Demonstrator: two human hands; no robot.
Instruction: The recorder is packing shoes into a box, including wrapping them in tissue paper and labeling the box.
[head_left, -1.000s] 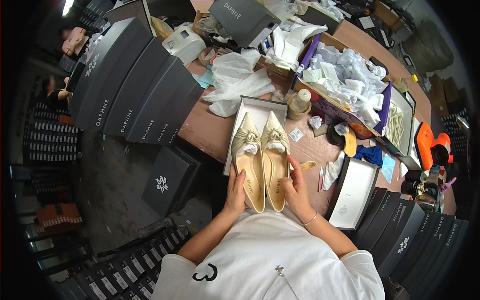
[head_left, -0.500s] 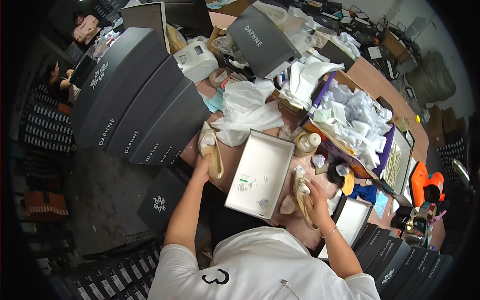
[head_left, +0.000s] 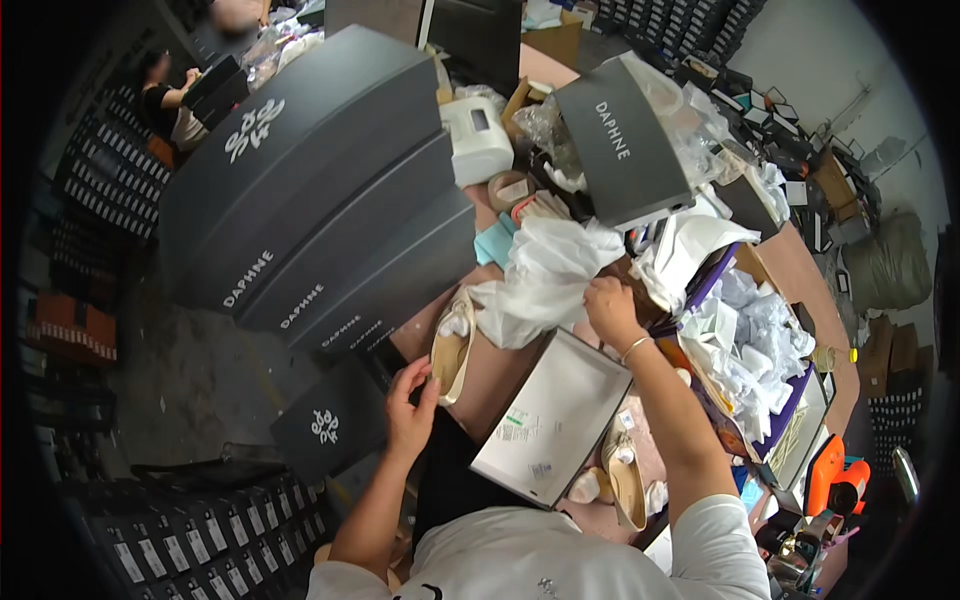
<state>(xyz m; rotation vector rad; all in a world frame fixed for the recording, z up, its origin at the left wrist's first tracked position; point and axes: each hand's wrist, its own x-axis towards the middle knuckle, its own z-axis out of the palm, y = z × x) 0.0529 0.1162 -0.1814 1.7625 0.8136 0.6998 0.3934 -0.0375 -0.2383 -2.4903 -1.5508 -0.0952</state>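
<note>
A pale cream flat shoe [head_left: 451, 362] with white stuffing in its toe lies on the pink table to the left. My left hand [head_left: 408, 402] is beside its heel, fingers apart and loosely touching the edge. The open white-lined box [head_left: 552, 418] lies in front of me. Beyond its far corner is my right hand [head_left: 612, 312], its fingers curled together at the edge of crumpled white tissue paper [head_left: 545, 275]; what they pinch is hidden. The matching shoe [head_left: 625, 478] lies right of the box, below my right forearm.
Large dark grey shoe boxes [head_left: 330, 200] are stacked at the left. Another dark box [head_left: 622, 140] stands tilted at the back, near a white label printer [head_left: 478, 138]. A purple-edged carton [head_left: 790, 415] of crumpled paper sits at the right. A co-worker [head_left: 172, 100] is far left.
My right hand has let go of the right shoe and moved up and away to the tissue paper. My left hand has loosened from the left shoe. The whole view has shifted.
</note>
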